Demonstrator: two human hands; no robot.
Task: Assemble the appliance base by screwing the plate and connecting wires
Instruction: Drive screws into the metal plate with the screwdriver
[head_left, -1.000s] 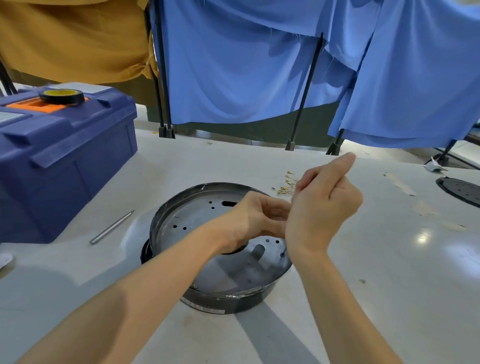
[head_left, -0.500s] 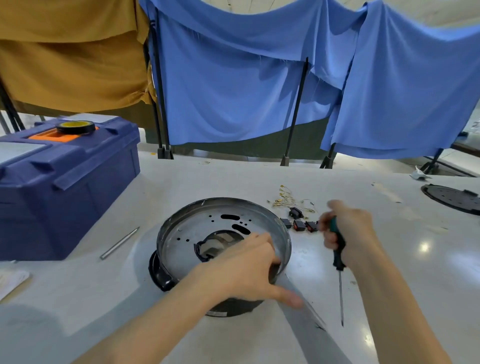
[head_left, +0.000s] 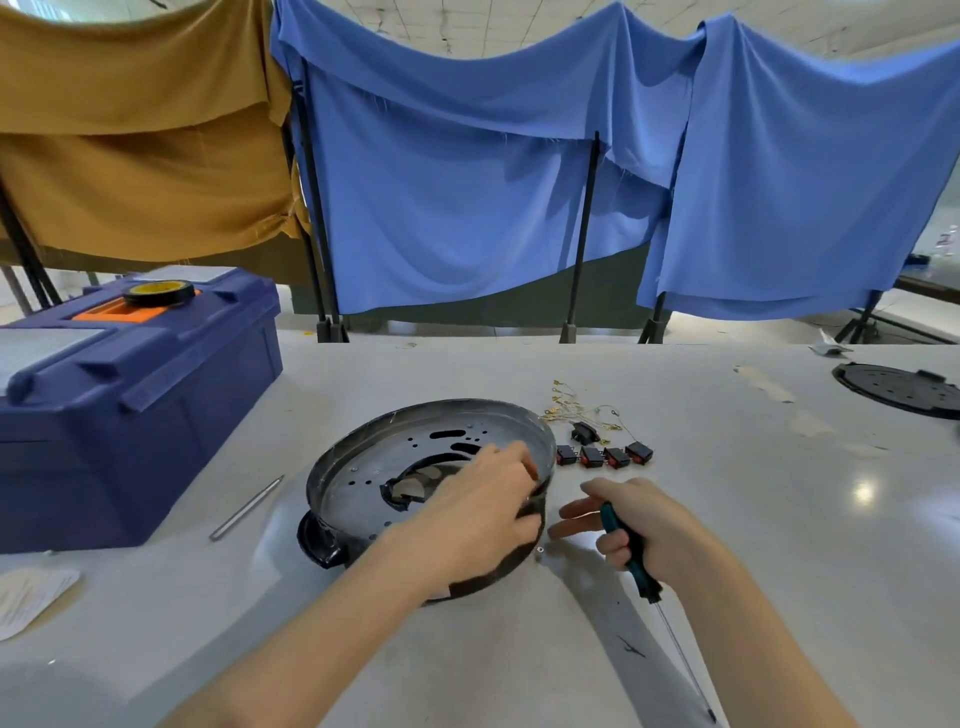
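A round black appliance base (head_left: 363, 467) with a perforated metal plate (head_left: 358, 480) inside it sits at the table's middle. My left hand (head_left: 475, 512) lies over its right rim, fingers bent down onto the plate and the rim. Just right of the base, my right hand (head_left: 631, 525) holds a green-handled screwdriver (head_left: 631, 558) with its lower fingers, shaft pointing toward me, while the thumb and forefinger stretch toward the base. A small screw (head_left: 539, 550) lies on the table between my hands. Thin wires with gold terminals (head_left: 576, 410) and several black-and-red switches (head_left: 602, 456) lie behind.
A big blue toolbox (head_left: 130, 405) with a tape roll (head_left: 158, 293) on top stands at the left. A metal rod (head_left: 247, 507) lies beside it. A black round plate (head_left: 901, 389) rests far right, paper (head_left: 28, 597) at the left edge. Cloth-draped stands back the table.
My hands have come apart from in front of me; the left dropped onto the base's right rim, and the right, holding the screwdriver, lowered beside the base and moved toward it.
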